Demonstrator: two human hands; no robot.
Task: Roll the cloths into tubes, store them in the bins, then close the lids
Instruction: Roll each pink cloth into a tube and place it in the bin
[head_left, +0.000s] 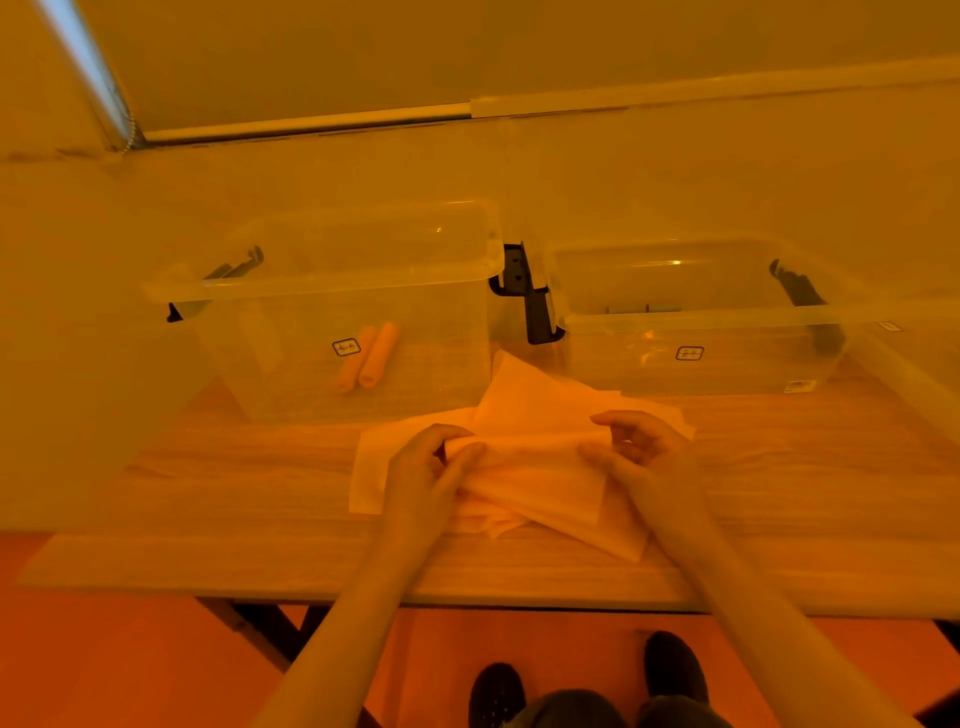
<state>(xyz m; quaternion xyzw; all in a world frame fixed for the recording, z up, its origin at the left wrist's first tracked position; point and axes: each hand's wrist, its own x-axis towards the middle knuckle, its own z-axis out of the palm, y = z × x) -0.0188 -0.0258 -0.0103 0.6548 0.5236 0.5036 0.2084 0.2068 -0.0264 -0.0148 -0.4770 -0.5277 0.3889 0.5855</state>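
Observation:
A pile of thin pale cloths (535, 400) lies on the wooden table (260, 467) in front of two clear plastic bins. My left hand (423, 470) and my right hand (636, 452) each pinch one end of the top cloth (530, 470), whose far edge is folded over into a narrow roll between them. The left bin (311, 283) holds two rolled cloth tubes (366, 356) lying side by side. No rolls show in the right bin (701, 317). Both bins stand open, with black latch handles at their ends.
A clear lid (914, 374) leans at the right end of the right bin. The table's near edge runs just below my forearms, with a dark table leg (249, 629) and my feet under it. A wall stands behind the bins.

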